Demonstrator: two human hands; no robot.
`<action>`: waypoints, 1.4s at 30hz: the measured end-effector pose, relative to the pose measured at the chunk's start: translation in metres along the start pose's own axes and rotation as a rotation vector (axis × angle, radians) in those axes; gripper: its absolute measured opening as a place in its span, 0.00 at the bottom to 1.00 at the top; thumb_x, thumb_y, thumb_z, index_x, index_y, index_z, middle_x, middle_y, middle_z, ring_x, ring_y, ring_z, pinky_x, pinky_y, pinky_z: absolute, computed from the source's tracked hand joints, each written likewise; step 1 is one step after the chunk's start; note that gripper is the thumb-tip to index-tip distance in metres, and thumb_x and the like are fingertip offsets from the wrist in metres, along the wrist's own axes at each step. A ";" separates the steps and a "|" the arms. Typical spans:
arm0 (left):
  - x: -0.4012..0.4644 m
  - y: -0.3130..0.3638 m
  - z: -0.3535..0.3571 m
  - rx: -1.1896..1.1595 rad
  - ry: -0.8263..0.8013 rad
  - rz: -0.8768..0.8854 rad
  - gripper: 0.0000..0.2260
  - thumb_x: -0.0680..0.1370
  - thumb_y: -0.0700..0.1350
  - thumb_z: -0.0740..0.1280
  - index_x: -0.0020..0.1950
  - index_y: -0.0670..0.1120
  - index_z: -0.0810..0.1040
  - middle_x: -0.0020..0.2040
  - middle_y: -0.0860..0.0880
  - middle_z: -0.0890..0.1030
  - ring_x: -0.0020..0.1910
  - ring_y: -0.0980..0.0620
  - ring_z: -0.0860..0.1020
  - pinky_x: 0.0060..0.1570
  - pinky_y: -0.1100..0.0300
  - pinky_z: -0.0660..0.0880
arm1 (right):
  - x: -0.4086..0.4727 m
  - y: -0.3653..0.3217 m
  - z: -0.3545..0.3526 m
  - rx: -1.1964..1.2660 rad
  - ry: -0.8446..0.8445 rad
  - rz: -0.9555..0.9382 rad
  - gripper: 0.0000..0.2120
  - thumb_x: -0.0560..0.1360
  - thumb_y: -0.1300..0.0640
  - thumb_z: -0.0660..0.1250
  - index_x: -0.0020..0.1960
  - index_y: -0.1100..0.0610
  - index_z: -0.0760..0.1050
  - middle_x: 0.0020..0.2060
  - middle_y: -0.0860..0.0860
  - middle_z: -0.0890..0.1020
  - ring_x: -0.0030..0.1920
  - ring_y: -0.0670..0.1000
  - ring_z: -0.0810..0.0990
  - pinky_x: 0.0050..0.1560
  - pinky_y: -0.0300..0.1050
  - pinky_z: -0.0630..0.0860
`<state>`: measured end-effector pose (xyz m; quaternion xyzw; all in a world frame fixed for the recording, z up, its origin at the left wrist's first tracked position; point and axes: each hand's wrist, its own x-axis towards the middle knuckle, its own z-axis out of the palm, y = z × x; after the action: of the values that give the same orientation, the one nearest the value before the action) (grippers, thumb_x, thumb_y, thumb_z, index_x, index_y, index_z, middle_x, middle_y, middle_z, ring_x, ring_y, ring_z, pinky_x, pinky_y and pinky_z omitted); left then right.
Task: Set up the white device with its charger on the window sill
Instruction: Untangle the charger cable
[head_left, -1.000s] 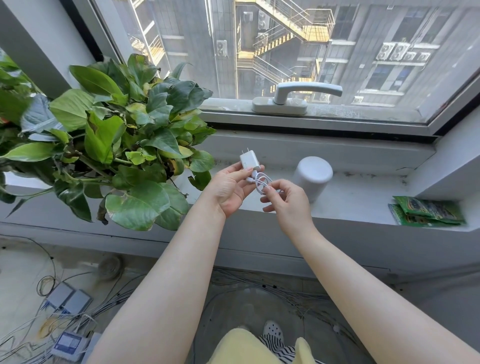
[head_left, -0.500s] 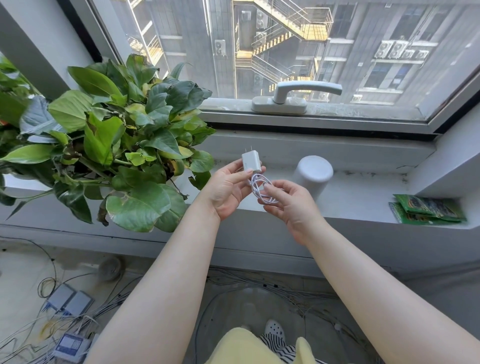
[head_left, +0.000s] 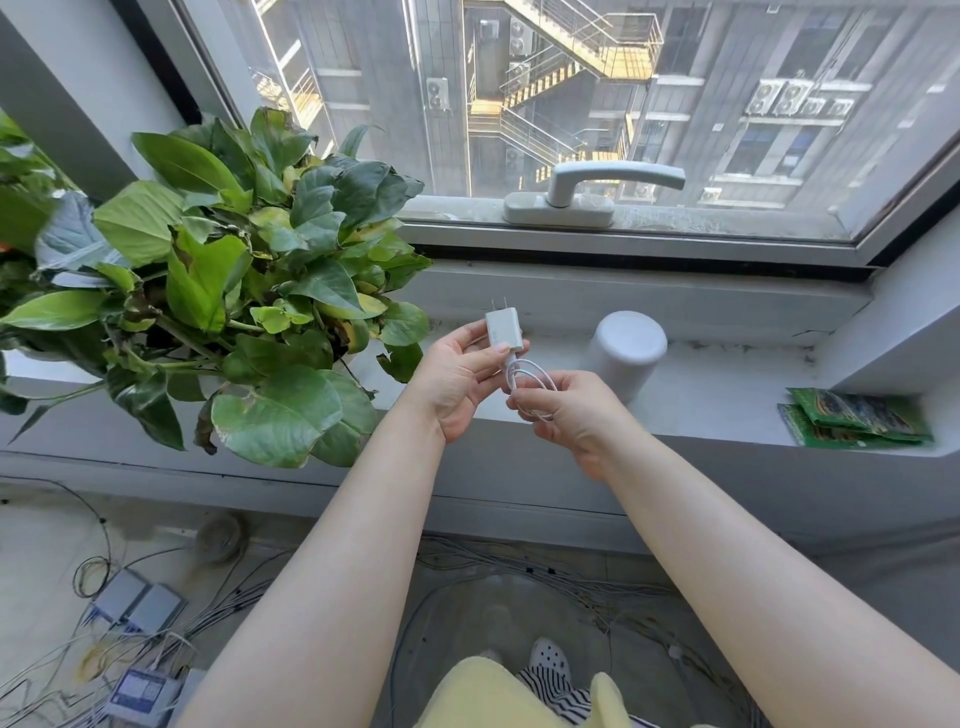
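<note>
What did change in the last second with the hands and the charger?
Little. The left hand turned the charger more upright, prongs up, still gripping it. The right hand keeps the coiled cable, loops slightly looser. The white device, plant and green packets did not move.

Bare forearms, yellow garment (head_left: 488, 691), seemingly striped trousers (head_left: 556, 696), perforated white shoe (head_left: 549, 656).

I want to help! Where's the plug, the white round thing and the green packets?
charger plug (head_left: 502, 328), head view, its front face.
white device (head_left: 626, 353), head view, its side.
green packets (head_left: 857, 417), head view, top packet.
</note>
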<state>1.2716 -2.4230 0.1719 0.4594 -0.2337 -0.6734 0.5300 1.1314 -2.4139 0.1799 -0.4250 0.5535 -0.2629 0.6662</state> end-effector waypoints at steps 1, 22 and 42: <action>0.000 0.000 0.000 0.006 0.021 0.008 0.21 0.76 0.30 0.62 0.70 0.36 0.67 0.55 0.39 0.79 0.42 0.52 0.84 0.44 0.59 0.82 | 0.000 0.000 0.000 0.002 -0.001 0.006 0.04 0.71 0.64 0.68 0.43 0.56 0.79 0.39 0.54 0.80 0.35 0.46 0.77 0.34 0.35 0.70; -0.013 0.003 0.002 0.441 -0.027 0.222 0.27 0.71 0.32 0.71 0.65 0.53 0.73 0.54 0.48 0.75 0.52 0.51 0.77 0.57 0.57 0.76 | 0.000 0.001 0.003 0.122 0.105 -0.014 0.01 0.74 0.60 0.69 0.43 0.56 0.78 0.36 0.52 0.81 0.35 0.47 0.79 0.38 0.36 0.76; -0.012 0.004 0.007 0.469 0.020 0.216 0.26 0.70 0.27 0.68 0.63 0.48 0.75 0.54 0.45 0.75 0.48 0.49 0.79 0.50 0.59 0.79 | 0.002 0.011 -0.006 -0.134 0.327 -0.287 0.07 0.74 0.59 0.69 0.45 0.54 0.70 0.42 0.52 0.77 0.40 0.52 0.80 0.39 0.42 0.78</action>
<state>1.2675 -2.4143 0.1833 0.5486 -0.4260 -0.5359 0.4800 1.1250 -2.4120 0.1691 -0.4945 0.6043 -0.3830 0.4936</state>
